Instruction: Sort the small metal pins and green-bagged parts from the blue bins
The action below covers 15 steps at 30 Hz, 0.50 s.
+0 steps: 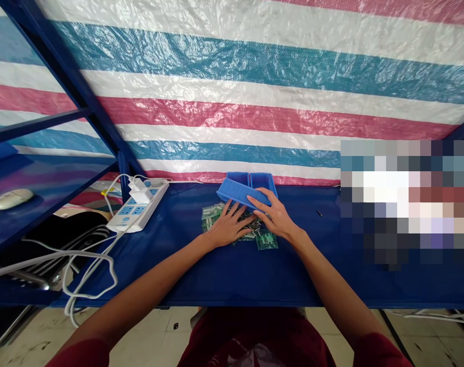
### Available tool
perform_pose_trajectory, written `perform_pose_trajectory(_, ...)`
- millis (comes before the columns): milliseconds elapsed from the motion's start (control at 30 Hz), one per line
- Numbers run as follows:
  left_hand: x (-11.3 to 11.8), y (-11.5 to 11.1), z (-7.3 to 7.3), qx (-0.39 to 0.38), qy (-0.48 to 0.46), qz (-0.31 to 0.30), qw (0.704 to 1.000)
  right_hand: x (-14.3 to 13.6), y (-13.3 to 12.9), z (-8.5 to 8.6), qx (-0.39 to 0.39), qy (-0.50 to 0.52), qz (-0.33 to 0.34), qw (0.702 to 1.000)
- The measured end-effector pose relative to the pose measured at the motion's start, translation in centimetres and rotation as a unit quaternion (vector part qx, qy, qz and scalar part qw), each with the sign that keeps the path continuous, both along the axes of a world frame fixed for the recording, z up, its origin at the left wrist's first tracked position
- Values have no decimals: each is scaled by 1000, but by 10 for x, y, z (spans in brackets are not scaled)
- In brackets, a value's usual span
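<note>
A blue plastic bin (237, 192) is tipped over at the back middle of the table, with its underside towards me. My right hand (274, 214) grips it at its right end, fingers over the side. Below the bin lies a pile of small dark screws (255, 226), on and among green-printed clear packets (267, 240). My left hand (224, 228) is open, fingers spread over the left part of the pile, its fingertips close to the bin's lower edge. The hand hides part of the screws and packets.
More blue bins (263, 180) stand behind the tipped one. A white power strip (134, 216) with a plugged-in adapter and loose cables lies at left. A small dark rod (319, 212) lies to the right. A white mouse (10, 199) sits on the left shelf. The far right is blurred.
</note>
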<state>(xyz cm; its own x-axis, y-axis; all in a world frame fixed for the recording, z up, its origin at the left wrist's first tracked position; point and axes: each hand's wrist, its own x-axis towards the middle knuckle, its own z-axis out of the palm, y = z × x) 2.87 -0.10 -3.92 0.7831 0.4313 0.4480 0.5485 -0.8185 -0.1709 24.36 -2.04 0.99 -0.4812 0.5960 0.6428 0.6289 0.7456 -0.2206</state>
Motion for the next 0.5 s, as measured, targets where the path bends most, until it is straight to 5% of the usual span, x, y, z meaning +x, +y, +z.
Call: perform_pose_trajectory(500, -1, 0, 2, -1, -8, -22, 1000, 5, -1, -1, -18, 33, -30, 999)
